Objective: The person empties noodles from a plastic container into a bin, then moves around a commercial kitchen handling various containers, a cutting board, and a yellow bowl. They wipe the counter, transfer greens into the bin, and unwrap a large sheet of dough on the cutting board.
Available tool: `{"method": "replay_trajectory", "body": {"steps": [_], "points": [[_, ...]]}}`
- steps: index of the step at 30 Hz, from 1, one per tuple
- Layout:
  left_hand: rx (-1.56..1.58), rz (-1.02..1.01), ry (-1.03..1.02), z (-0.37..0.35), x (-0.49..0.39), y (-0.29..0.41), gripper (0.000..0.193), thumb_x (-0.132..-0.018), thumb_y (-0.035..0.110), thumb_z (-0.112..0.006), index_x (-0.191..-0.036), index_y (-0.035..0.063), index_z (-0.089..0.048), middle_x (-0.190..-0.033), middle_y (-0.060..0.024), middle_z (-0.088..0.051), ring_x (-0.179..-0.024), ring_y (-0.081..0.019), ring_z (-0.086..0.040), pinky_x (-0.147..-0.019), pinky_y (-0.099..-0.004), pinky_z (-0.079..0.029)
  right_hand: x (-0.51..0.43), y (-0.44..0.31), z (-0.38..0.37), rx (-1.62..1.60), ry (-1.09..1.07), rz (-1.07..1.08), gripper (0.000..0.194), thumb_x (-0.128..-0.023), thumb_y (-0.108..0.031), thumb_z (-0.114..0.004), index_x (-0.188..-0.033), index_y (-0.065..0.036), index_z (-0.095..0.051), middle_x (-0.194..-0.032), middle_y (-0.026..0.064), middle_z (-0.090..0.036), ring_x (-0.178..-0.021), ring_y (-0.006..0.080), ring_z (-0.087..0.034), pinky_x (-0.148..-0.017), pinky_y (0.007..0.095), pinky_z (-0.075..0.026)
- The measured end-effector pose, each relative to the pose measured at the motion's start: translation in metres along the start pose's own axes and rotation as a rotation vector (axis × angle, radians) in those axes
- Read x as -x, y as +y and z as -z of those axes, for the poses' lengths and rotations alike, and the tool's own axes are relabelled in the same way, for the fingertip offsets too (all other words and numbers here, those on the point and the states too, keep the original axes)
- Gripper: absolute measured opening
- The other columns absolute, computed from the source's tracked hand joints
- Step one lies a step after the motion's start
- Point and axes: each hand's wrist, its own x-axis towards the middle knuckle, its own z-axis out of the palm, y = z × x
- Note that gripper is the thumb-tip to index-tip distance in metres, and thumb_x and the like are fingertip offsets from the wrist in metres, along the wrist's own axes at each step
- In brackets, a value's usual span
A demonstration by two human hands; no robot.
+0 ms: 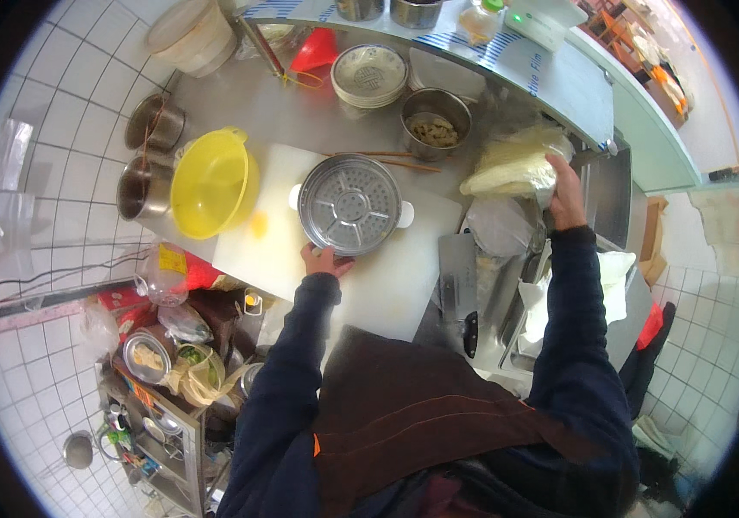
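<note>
A round metal steamer tray [351, 206] with a perforated, ribbed bottom sits in a pot with white side handles [406, 214], on a white cutting board [369, 304]. My left hand [326, 261] touches the near rim of this pot; whether its fingers grip it is unclear. To the right, my right hand [566, 197] grasps the edge of a clear plastic bag [518, 162] with pale yellow, sheet-like contents. Its fingers are partly hidden. Just below the bag lies a round, plastic-covered item [500, 226]. A cleaver [458, 278] rests along the board's right edge.
A yellow basin [211, 184] stands left, beside metal pots [144, 188]. Behind the steamer are chopsticks [408, 163], a pot with pale pieces in it [435, 126] and stacked bowls [369, 74]. An overhead shelf [460, 39] spans the back. A lined metal tray [541, 311] lies right.
</note>
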Motion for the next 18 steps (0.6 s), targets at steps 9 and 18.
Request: {"method": "replay_trajectory", "body": {"steps": [9,18], "points": [[-0.059,-0.140,-0.183,0.000,-0.043,0.032,0.060,-0.092,0.015,-0.058,-0.139,0.0224,-0.021,-0.136,-0.0243,-0.040,-0.105,-0.0496,-0.060,-0.088,-0.0649,-0.053,0.170,-0.002,-0.078,-0.077,-0.135,-0.071,0.049,-0.093,-0.020,-0.061,-0.134,0.004,-0.050,-0.123,0.0159,-0.063,-0.109,0.0272,-0.065,-0.094,0.0385,-0.054],[0.503,0.078,-0.094,0.144,-0.015,0.177,0.068,-0.091,0.044,-0.067,-0.139,0.0257,-0.024,-0.134,-0.0145,-0.030,-0.117,-0.0460,-0.052,-0.088,-0.0656,-0.052,0.285,0.092,-0.215,0.035,0.146,-0.135,0.044,-0.091,-0.020,-0.062,-0.127,0.004,-0.056,-0.115,0.0157,-0.066,-0.096,0.0250,-0.068,-0.083,0.0360,-0.057]]}}
